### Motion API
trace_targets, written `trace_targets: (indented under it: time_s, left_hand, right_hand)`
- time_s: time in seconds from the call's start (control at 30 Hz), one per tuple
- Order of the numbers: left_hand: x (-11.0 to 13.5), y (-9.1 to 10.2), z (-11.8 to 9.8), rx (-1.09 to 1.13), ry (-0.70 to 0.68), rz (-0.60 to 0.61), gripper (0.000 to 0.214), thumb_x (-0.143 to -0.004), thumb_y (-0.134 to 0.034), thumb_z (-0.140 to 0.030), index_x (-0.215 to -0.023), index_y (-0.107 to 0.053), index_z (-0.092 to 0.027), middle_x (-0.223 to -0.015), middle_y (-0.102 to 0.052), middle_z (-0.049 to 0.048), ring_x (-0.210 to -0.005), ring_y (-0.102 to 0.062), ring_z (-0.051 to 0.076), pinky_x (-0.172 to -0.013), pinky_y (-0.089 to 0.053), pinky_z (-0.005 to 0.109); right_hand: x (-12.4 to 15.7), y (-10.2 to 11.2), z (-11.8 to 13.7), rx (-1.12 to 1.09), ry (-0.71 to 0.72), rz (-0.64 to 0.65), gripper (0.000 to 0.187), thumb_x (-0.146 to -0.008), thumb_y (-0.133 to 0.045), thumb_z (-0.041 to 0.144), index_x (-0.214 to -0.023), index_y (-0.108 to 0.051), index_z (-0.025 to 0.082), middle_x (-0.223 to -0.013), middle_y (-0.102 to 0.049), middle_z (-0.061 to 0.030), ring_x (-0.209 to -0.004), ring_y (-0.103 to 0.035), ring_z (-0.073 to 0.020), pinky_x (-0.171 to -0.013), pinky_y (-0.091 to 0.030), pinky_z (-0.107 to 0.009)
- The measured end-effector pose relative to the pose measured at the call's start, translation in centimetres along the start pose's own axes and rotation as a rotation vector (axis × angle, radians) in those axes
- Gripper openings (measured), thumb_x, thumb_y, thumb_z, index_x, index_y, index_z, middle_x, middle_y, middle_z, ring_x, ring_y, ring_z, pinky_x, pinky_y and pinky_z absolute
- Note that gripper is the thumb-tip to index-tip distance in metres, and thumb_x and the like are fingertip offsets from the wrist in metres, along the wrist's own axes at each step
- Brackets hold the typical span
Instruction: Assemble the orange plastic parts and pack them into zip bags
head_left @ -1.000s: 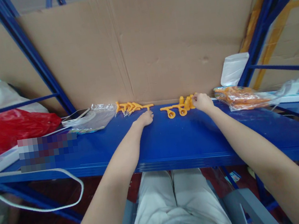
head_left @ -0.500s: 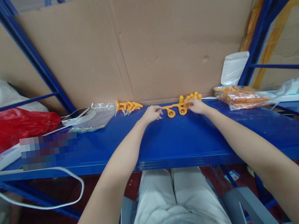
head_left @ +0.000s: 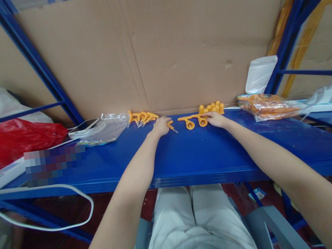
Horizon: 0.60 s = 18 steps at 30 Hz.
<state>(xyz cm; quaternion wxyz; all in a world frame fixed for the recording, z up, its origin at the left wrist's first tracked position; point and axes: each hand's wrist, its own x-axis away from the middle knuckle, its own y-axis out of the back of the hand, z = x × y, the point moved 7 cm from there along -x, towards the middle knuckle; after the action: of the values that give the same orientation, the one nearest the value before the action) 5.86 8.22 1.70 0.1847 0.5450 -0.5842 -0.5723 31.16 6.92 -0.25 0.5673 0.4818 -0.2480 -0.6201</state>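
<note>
We have a yellow plastic corkscrew with a silvery metal spiral (head_left: 170, 124) just above the shelf surface or resting on it; we cannot tell which. Our left hand (head_left: 160, 127) has its fingers closed around the handle, and the spiral sticks out bare towards 4 o'clock.

Taking that corkscrew as the centre of our clock, two yellow plastic T-handled pieces with round cups (head_left: 190, 125) lie side by side at 3 o'clock, cups facing us. Just beyond them in that direction, our right hand (head_left: 216, 118) has its fingertips at the end of the farther piece; we cannot tell whether they pinch it or merely touch it. A cluster of short yellow plastic cylinders (head_left: 212, 107) stands between 2 and 3 o'clock, behind that hand.

Near our left hand, towards 10 o'clock, more yellow corkscrews (head_left: 144, 117) lie in a row. Farther out at 9 o'clock come a flat clear plastic bag (head_left: 109, 128) and a crumpled red plastic bag (head_left: 18, 140). Well apart at 3 o'clock sits a clear bag packed with orange pieces (head_left: 267, 106). Everything rests on a blue metal shelf (head_left: 197, 157), with a tall brown cardboard sheet (head_left: 174, 46) at 12 o'clock.
</note>
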Motion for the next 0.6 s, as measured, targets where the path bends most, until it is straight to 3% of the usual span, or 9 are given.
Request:
trace_targets:
  time_s: [0.13, 0.33, 0.6]
  left_hand:
    - [0.2, -1.0, 1.0, -0.050, -0.003, 0.112, 0.036, -0.080, -0.059, -0.016, -0.114, -0.071, -0.022, -0.113, -0.073, 0.0091, -0.109, -0.065, 0.021, -0.097, -0.048, 0.029]
    - [0.4, -0.5, 0.2, -0.208, 0.025, 0.154, 0.033, -0.079, -0.055, -0.007, -0.105, -0.072, -0.019, -0.108, -0.072, 0.0103, -0.101, -0.067, 0.022, -0.092, -0.049, 0.029]
    - [0.6, 1.0, -0.8, -0.147, 0.031, 0.009, 0.029, -0.081, -0.057, -0.011, -0.108, -0.068, -0.017, -0.102, -0.068, 0.0085, -0.096, -0.064, 0.021, -0.089, -0.051, 0.030]
  right_hand:
    - [0.4, 1.6, 0.6, 0.013, -0.021, -0.138, 0.028, -0.085, -0.048, 0.019, -0.107, -0.065, 0.015, -0.116, -0.068, -0.0133, -0.109, -0.062, -0.0283, -0.096, -0.048, -0.044]
    - [1.0, 3.3, 1.8, 0.066, -0.012, -0.235, 0.017, -0.086, -0.048, 0.020, -0.102, -0.053, 0.019, -0.112, -0.065, -0.0142, -0.108, -0.060, -0.0275, -0.093, -0.047, -0.042]
    - [2.0, 4.2, 3.9, 0.172, 0.013, -0.199, 0.032, -0.082, -0.053, 0.015, -0.113, -0.049, 0.023, -0.118, -0.067, -0.0113, -0.109, -0.062, -0.0283, -0.090, -0.047, -0.040]
